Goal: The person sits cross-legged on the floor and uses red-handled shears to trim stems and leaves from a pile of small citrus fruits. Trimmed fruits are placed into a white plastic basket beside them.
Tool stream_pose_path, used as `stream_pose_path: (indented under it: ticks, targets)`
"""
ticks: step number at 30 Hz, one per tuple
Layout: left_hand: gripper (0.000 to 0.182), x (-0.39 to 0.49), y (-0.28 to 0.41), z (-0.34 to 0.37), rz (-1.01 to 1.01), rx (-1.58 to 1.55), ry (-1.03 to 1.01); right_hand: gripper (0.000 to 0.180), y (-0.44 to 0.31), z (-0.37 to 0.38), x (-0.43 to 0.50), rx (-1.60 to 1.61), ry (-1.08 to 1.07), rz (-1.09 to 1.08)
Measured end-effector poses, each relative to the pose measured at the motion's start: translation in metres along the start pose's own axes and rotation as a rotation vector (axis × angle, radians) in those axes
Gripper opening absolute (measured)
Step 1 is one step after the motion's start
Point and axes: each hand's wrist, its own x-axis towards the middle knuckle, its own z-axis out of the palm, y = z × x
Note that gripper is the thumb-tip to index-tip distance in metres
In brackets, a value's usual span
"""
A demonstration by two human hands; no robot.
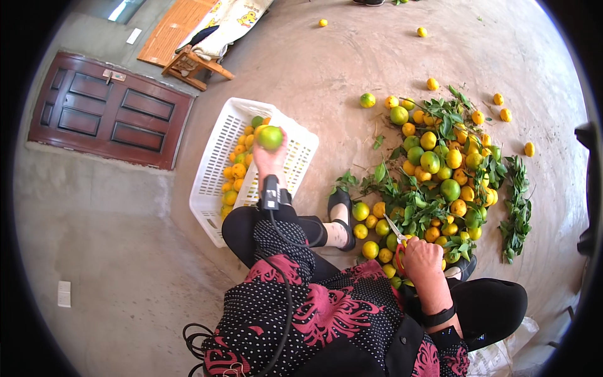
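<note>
My left hand [271, 162] is raised over a white slotted plastic crate [301, 153] and grips a mostly green citrus fruit [270, 137]. Yellow-orange and greenish citrus fruits [239, 170] lie in the crate, partly hidden by my left hand and wrist. In my right hand [423, 258] is a pair of red-handled scissors [401, 241], its blades pointing up and left at the near edge of a fruit pile. That pile of mixed green and orange citrus [429, 161], with leafy twigs [419, 207] among it, spreads on the floor in front of me.
Loose fruits [432, 84] are scattered beyond the pile. A row of leafy cuttings [514, 212] lies to its right. My shoe [347, 221] stands between crate and pile. A cable [287, 301] runs from my left wrist. Wooden furniture [191, 68] stands by the wall near a door [110, 110].
</note>
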Motion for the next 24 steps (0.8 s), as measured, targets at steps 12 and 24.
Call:
stream_pose_path:
  ticks: [12,24]
  targets:
    - [0.039,0.013,-0.030,-0.024,0.129,0.600,0.058,0.022,0.007,0.005,-0.001,-0.034,0.011,-0.013]
    - [0.076,-0.109,-0.217,-0.151,-0.336,2.440,-1.179,0.009,0.022,-0.030,-0.007,-0.084,0.053,0.158]
